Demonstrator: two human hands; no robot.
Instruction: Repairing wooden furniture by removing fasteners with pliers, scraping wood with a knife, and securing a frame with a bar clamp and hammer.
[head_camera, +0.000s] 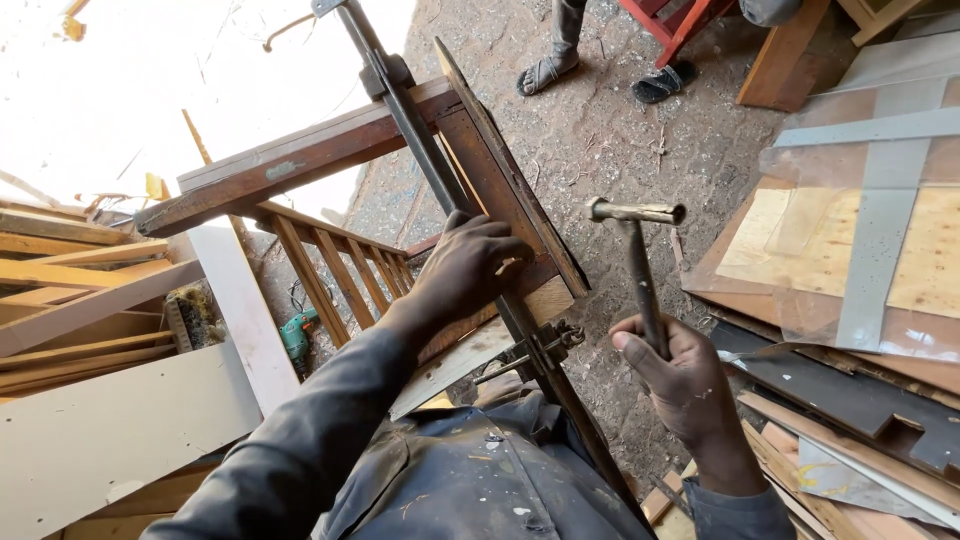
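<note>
Seen from the head camera, a person in a paint-flecked work jacket steadies a dark wooden frame (500, 190) held in a long metal bar clamp (440, 190). The left hand (470, 265) is closed over the frame's lower corner, pinching what looks like a small nail, right beside the clamp bar. The right hand (680, 375) is wrapped tight around the handle of a hammer (640, 260), its head raised above and to the right of the left hand, well clear of the wood. A clean blow likely calls for a short, square swing with fingers kept low on the nail. Plywood sheets (850, 250) lie right of the hammer hand; planks (80, 300) are stacked beyond the left arm.
</note>
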